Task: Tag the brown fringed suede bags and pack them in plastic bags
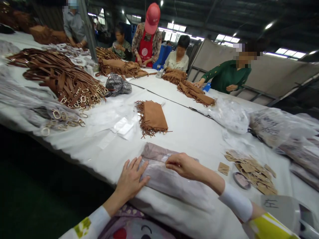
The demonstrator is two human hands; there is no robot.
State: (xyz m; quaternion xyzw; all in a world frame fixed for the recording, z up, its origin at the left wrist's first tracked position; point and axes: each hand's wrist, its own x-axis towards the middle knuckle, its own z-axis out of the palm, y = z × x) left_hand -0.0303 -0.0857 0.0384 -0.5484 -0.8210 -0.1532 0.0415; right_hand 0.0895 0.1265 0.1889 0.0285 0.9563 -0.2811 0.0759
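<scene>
A clear plastic bag [171,182] with a pale mauve piece inside lies flat on the white table [199,132] in front of me. My left hand [131,181] rests flat on the bag's left end, fingers spread and open. My right hand [183,165] sits on the bag's upper edge, fingers curled in a pinch at the bag's strip. A brown fringed suede piece [152,117] lies beyond the bag, untouched.
Small tan tags [251,170] and a round disc [241,180] lie to the right. Brown straps with gold rings [62,78] are heaped at the left. Filled plastic bags [276,126] sit at the right. Several people work at the far side with more fringed pieces [195,93].
</scene>
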